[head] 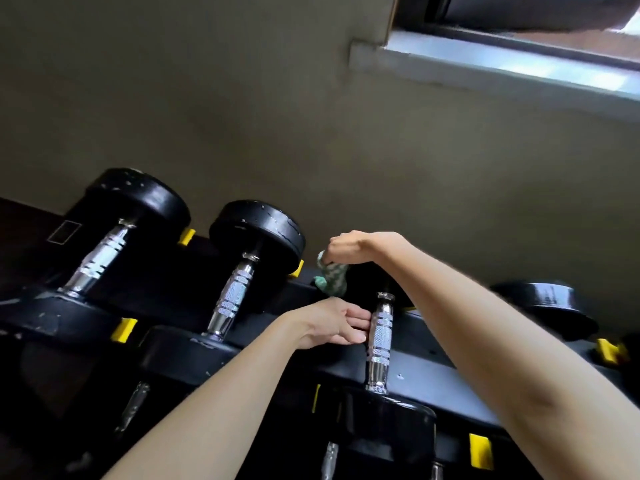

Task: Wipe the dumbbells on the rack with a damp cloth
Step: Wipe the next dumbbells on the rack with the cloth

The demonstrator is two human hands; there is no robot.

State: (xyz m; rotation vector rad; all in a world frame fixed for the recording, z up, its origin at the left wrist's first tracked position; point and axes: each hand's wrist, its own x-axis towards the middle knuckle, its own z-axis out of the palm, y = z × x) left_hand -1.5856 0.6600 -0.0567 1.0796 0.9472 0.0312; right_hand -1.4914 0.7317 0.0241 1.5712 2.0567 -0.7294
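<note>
Several black dumbbells with chrome handles lie on a black rack [433, 368] with yellow stops. My left hand [332, 323] reaches to the chrome handle of the third dumbbell [380, 341], its fingers curling round the handle's left side. My right hand [349, 247] is above that dumbbell's far head, gripping a bunched green-and-white checked cloth [330, 275] against it. The far head is mostly hidden by my hand and cloth. The two dumbbells to the left [100, 254] [235, 292] show pale specks on their heads.
A fourth dumbbell's head [547, 306] sits at the right behind my right forearm. More dumbbell handles show on a lower tier [329, 459]. A beige wall rises behind the rack, with a window sill [502, 64] at upper right.
</note>
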